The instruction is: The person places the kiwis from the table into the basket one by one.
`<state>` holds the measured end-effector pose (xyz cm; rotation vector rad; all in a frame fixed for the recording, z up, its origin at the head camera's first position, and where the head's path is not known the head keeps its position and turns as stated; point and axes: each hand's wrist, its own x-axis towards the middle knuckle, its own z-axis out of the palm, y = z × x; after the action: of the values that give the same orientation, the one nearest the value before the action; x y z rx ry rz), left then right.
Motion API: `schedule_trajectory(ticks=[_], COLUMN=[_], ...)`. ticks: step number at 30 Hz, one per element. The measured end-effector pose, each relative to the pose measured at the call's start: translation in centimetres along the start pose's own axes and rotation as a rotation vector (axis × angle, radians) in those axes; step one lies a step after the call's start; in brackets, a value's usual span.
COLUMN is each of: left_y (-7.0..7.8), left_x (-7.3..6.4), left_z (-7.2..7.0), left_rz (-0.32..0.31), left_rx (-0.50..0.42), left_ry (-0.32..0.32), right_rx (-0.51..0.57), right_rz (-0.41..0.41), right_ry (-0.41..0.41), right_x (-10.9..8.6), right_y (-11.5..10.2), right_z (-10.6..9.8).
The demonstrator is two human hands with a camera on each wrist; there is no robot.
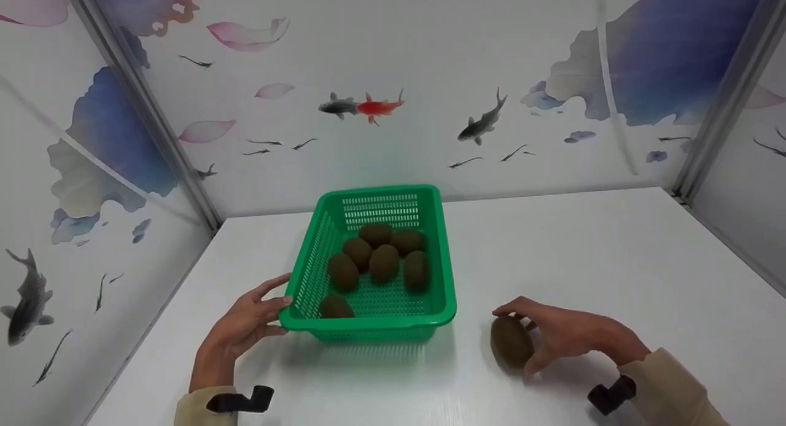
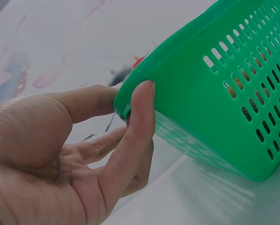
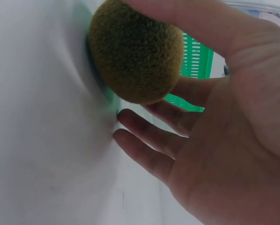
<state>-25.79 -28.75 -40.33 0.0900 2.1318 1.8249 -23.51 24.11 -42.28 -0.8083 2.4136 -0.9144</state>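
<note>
A green plastic basket (image 1: pixel 447 254) stands on the white table with several brown kiwis (image 1: pixel 384 264) inside. At its near left corner my left hand (image 1: pixel 245 321) holds the rim; the left wrist view shows the fingers (image 2: pixel 140 110) of this hand against the rim and outer wall. To the right of the basket, one more kiwi (image 1: pixel 511 343) lies on the table. My right hand (image 1: pixel 568 333) grips this kiwi, its thumb and index finger on either side. In the right wrist view the fuzzy kiwi (image 3: pixel 135 54) sits close against the tabletop, partly covered by the thumb.
The white table (image 1: pixel 583 248) is bounded by printed panels with fish and petals at the back (image 1: pixel 417 51) and on both sides. A metal corner post (image 1: pixel 147 107) rises at the left. The basket's far end is near the back panel.
</note>
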Motion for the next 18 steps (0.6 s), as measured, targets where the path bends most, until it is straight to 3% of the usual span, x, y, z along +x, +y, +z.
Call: schedule_trajectory(ticks=[5, 18], left_y=[0.08, 0.10], left_x=[-0.06, 0.08], left_z=[-0.01, 0.10], left_rz=[-0.005, -0.005], left_rx=[-0.001, -0.016], left_ry=[0.010, 0.016], right_rx=[0.006, 0.032], right_rz=[0.053, 0.092], right_ry=[0.003, 0.038], right_x=[0.05, 0.47], right_y=[-0.05, -0.45], right_z=[-0.01, 0.02])
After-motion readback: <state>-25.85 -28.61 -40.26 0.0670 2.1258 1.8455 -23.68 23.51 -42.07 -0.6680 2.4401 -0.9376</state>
